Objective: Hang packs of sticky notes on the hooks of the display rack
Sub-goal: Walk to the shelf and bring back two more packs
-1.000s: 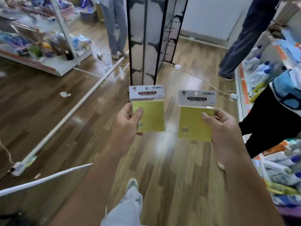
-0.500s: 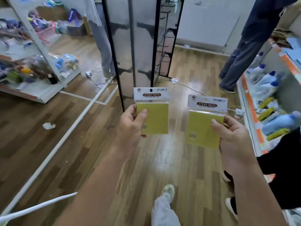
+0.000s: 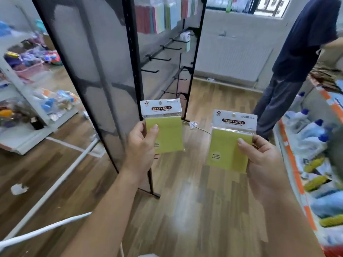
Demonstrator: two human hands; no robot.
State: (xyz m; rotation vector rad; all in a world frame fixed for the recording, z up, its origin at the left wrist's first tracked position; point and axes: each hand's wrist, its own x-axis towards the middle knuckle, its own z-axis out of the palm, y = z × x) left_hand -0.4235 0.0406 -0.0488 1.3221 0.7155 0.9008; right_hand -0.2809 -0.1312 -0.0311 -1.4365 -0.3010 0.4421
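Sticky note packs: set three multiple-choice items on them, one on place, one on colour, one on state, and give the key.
1. The display rack is:
A. behind the left pack
B. tipped over
C. out of view

2. The notes in the packs are:
A. pink
B. yellow-green
C. white

3. The packs are:
A. hung on the rack
B. dropped
C. held, one in each hand

Key:
1 A: its black frame rises behind the pack that the left hand grips.
2 B: both pads show yellow-green under white headers.
3 C: the right hand grips the right pack, and the nearest hooks are bare.
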